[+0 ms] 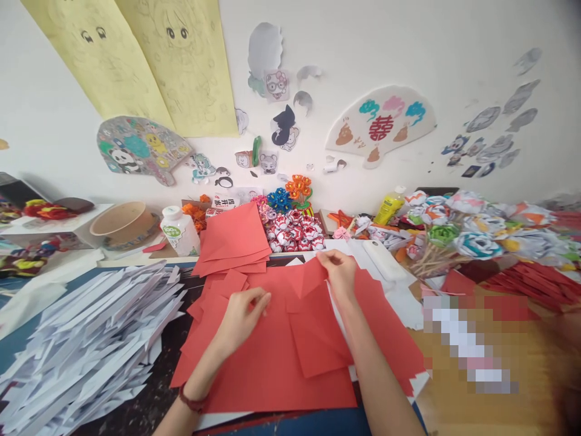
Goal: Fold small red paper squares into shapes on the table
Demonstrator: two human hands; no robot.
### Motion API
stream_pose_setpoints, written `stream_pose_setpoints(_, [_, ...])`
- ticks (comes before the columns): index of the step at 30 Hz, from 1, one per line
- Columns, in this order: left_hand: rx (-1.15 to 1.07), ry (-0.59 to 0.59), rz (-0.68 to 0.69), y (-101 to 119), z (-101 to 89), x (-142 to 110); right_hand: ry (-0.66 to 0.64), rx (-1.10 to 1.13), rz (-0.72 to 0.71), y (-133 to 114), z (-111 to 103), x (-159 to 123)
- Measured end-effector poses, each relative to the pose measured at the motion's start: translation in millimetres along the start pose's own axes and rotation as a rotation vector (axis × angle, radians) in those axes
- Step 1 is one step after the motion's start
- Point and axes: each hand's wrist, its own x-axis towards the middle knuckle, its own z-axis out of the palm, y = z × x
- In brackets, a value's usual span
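My right hand [338,271] pinches the upper right corner of a small folded red paper [303,280], which comes to a point at its lower end. To the left, my left hand [244,316] hovers over a large red sheet [267,369], its fingers curled in with nothing visible in them. A dark red band [190,401] circles the left wrist. Beneath my right forearm lie smaller red pieces [313,345] on top of the large sheet. More cut red squares [233,236] are stacked beyond my left hand.
Folded white paper strips [91,339] are heaped on the left. Against the wall stand a white bottle [179,233], red-and-white paper flowers [297,230] and a yellow bottle [389,206]. Paper flowers on sticks [476,233] and red strips [538,281] lie at right.
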Motion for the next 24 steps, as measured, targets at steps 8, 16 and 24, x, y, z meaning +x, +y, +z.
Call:
stream_pose_setpoints(8, [0.081, 0.167, 0.070, 20.5, 10.0, 22.2, -0.264, -0.102, -0.110, -4.2, 29.3, -25.2])
stream_pose_setpoints(16, [-0.106, 0.117, 0.023, 26.4, 25.8, 30.1, -0.317, -0.159, -0.175, -14.2, 34.6, -37.8])
stream_pose_setpoints(24, [-0.018, 0.104, -0.028, 1.7, 18.1, 14.8, -0.046, -0.092, -0.159, -15.6, 7.8, -18.3])
